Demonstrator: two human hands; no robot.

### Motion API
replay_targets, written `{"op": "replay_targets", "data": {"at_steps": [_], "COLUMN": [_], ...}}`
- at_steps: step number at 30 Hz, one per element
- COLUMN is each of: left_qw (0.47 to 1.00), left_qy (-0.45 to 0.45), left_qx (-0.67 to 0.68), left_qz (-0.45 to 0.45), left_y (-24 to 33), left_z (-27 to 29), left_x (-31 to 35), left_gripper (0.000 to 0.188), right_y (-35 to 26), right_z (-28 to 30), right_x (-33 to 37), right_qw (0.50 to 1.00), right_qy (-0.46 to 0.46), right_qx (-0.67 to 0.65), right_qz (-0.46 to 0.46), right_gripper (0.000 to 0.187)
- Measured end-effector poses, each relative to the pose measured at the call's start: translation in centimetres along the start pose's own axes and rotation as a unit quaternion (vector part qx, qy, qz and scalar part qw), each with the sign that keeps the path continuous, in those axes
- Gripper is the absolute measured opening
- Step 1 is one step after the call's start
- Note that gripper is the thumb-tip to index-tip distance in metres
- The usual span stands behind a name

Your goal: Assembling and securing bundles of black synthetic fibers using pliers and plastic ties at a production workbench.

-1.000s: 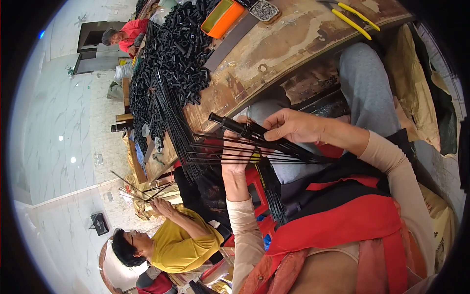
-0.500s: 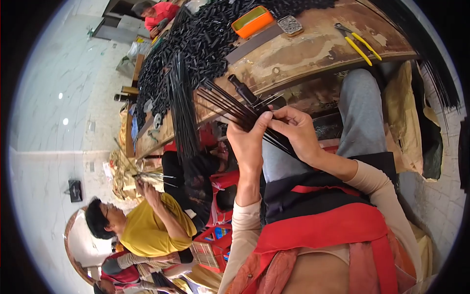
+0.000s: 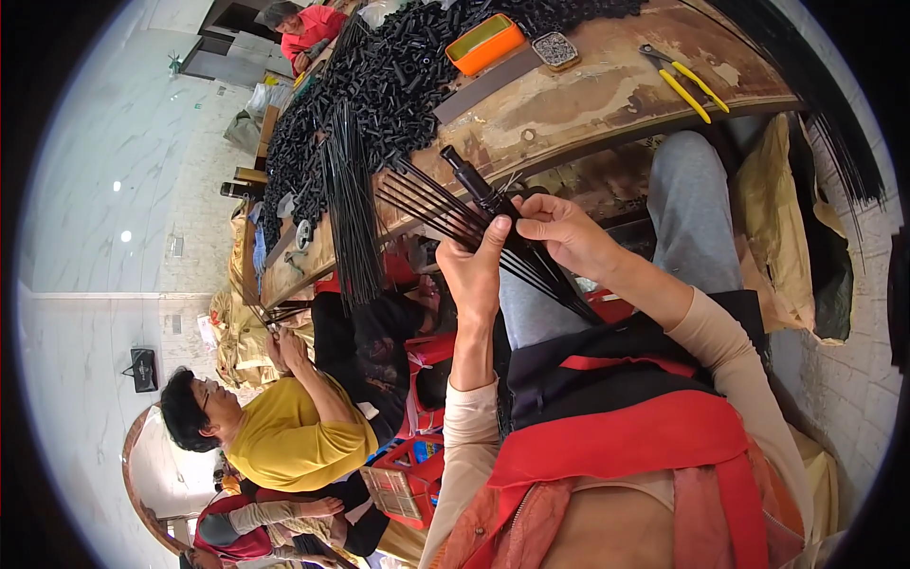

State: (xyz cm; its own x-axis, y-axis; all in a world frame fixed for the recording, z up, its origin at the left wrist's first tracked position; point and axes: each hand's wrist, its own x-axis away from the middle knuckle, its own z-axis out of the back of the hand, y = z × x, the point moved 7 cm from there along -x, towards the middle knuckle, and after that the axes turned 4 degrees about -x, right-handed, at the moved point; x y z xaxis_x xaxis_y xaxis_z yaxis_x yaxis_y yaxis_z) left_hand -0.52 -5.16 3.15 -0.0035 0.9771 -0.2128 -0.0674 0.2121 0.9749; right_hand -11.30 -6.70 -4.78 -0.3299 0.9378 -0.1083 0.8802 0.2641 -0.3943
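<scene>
The left hand (image 3: 471, 270) is closed around thin black rods (image 3: 417, 206), its thumb near the base of a black tube (image 3: 463, 169) above the lap (image 3: 531, 327); the right hand (image 3: 567, 239) curls finger and thumb beside it, whether pinching anything one cannot tell. The rods look light, springy, smooth and apt to splay, so the tube's collar (image 3: 487, 198) seems the surest hold. Near their tips, a dark sheaf (image 3: 352, 213) overhangs the surface (image 3: 616, 100) and could snag; yellow-handled pliers (image 3: 684, 90) lie farther off.
</scene>
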Motion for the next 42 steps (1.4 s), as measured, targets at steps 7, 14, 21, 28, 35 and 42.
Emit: {"op": "replay_targets", "data": {"at_steps": [7, 14, 21, 28, 35, 42], "left_qw": [0.996, 0.994, 0.998, 0.998, 0.998, 0.998], "left_qy": [-0.038, 0.055, 0.032, 0.016, 0.033, 0.003], "left_qx": [-0.078, -0.085, -0.046, -0.060, -0.035, -0.040], "left_qz": [0.014, 0.036, 0.028, 0.027, 0.044, 0.043], "left_y": [1.2, 0.1, 0.3, 0.6, 0.0, -0.1], "left_z": [-1.1, -1.0, -1.6, -2.0, -1.3, -1.3], "left_x": [-0.2, 0.0, -0.4, -0.4, -0.1, 0.1], "left_gripper": [0.019, 0.016, 0.017, 0.017, 0.017, 0.015], "right_y": [0.0, -0.2, 0.5, 0.1, 0.3, 0.4], "right_z": [-0.3, -0.4, 1.1, 0.5, -0.1, 0.4], "right_x": [0.7, 0.6, -0.1, 0.9, 2.4, 1.8], "right_qw": [0.999, 0.998, 0.998, 0.997, 0.988, 0.996], "right_qy": [0.024, 0.024, 0.015, 0.052, 0.074, 0.061], "right_qx": [0.029, 0.035, -0.048, 0.033, 0.098, 0.017], "right_qz": [0.032, 0.040, -0.027, 0.048, 0.093, 0.056], "right_gripper": [0.010, 0.012, 0.018, 0.013, 0.011, 0.011]}}
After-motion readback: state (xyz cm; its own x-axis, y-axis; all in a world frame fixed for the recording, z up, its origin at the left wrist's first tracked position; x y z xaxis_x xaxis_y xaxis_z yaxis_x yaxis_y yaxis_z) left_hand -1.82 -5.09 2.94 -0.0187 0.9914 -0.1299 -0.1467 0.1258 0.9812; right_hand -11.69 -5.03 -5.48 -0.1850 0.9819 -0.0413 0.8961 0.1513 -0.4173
